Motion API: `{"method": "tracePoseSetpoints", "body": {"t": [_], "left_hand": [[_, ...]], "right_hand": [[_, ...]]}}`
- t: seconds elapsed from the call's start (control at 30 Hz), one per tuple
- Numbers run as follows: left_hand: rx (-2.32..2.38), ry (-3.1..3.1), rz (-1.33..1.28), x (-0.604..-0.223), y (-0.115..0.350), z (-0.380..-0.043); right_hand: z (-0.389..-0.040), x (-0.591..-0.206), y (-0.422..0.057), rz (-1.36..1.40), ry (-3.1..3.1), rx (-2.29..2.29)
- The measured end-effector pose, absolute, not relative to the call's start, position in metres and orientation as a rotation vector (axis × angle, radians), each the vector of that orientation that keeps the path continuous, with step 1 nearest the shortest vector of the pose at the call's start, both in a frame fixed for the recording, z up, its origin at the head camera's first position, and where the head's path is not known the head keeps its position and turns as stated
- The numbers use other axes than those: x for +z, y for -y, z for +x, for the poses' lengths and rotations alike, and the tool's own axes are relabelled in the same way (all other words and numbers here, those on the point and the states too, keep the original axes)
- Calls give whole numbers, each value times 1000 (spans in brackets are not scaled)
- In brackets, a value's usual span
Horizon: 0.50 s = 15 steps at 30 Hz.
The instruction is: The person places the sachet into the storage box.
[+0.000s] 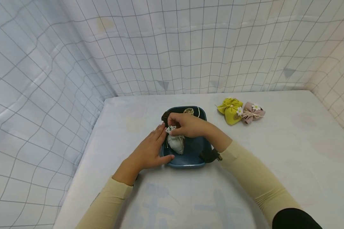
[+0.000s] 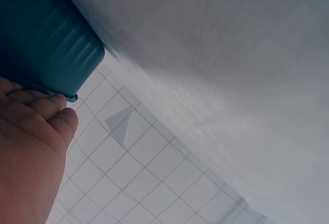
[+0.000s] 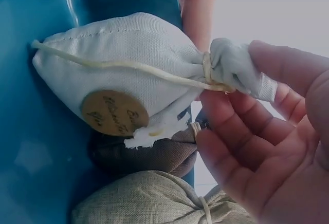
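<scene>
A blue basin [image 1: 194, 148] stands on the table, holding several small tied cloth pouches. My right hand [image 1: 190, 125] pinches the gathered top of a white pouch [image 1: 176, 145] inside the basin. In the right wrist view, a pale cord circles the neck of this white pouch [image 3: 149, 44], and it bears a round brown label [image 3: 115, 112] with handwriting and a white flower. Along the basin's left rim lies my left hand [image 1: 151, 149], fingers extended and thumb over the near rim. Beside the white pouch are a dark brown pouch [image 3: 149, 154] and a beige pouch [image 3: 139, 201].
Right of the basin, a yellow pouch [image 1: 231, 111] and a pink pouch [image 1: 250, 114] lie touching on the white tablecloth [image 1: 289, 143]. A dark pouch [image 1: 209, 156] hangs over the basin's near right rim, under my right forearm. Grid-patterned curtains [image 1: 189, 47] enclose the table.
</scene>
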<state>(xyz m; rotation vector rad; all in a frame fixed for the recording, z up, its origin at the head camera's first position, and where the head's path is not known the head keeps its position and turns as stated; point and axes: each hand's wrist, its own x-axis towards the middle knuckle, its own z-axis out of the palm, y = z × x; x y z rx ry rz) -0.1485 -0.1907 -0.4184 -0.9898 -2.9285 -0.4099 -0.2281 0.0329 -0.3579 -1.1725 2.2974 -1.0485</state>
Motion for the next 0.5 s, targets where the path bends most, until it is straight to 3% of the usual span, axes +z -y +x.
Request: {"method": "tracePoseSetpoints", "body": {"t": [0.5], "left_hand": [[-442,2919,-974,-420,191,-150]], "right_hand": [[-230,-356,-43,-1163,-2289,-1117]]}}
